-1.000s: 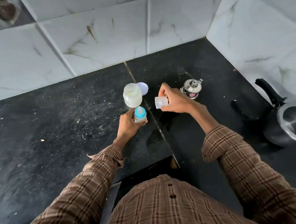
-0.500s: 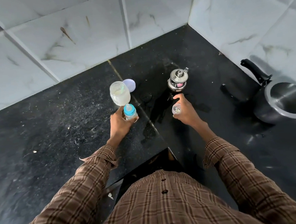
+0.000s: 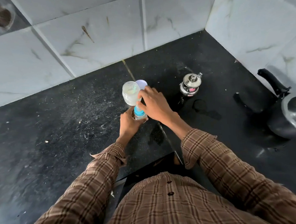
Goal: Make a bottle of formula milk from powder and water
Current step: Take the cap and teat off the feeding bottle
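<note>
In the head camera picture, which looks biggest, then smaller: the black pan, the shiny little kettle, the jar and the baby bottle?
1. black pan, partly cut off
2. jar and kettle look alike
3. baby bottle, partly hidden by hands

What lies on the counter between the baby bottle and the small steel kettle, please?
In the head view, only the right hand reaching to the baby bottle; beyond it, bare dark counter up to the kettle.

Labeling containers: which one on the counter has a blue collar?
The baby bottle gripped by the left hand; the jar is clear, the kettle steel.
</note>
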